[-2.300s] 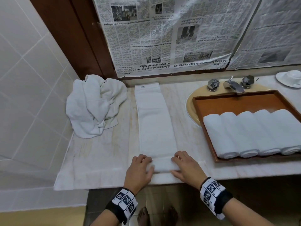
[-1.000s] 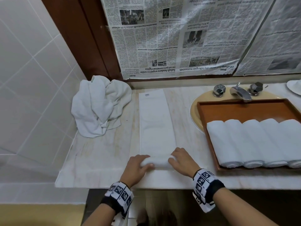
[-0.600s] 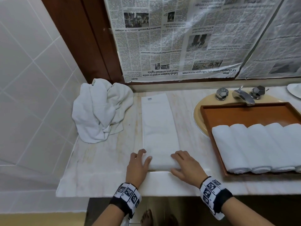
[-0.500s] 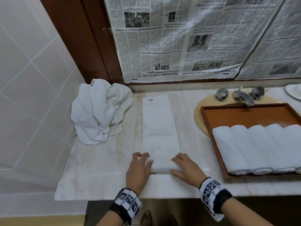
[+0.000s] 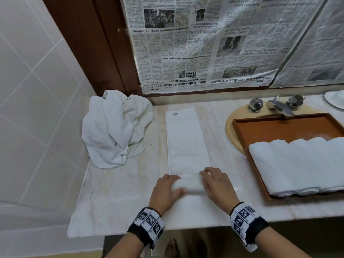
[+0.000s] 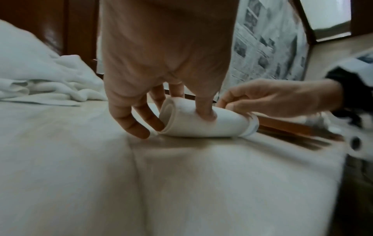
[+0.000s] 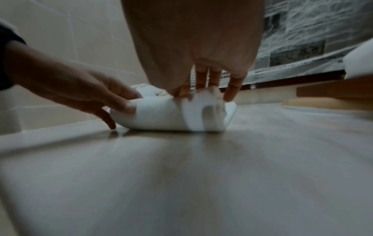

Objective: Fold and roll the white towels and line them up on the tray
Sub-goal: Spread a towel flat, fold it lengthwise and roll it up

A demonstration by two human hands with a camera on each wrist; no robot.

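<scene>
A folded towel point(image 5: 187, 146) is laid lengthwise mid-worktop, its near end rolled. The roll is clasped by the left hand point(image 5: 166, 192) and right hand point(image 5: 217, 185), fingers curled over it. Rolled towels point(image 5: 297, 164) are lined on the tray point(image 5: 279, 127) toward the right edge; crumpled towels point(image 5: 113, 127) are heaped in the worktop's point(image 5: 121, 192) far-left corner against the tiled wall point(image 5: 37, 108).

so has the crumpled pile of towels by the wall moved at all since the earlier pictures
No. The crumpled towel pile sits in the same corner of the counter, against the tiled wall and below the newspaper's left edge; only the camera shifted.
</scene>
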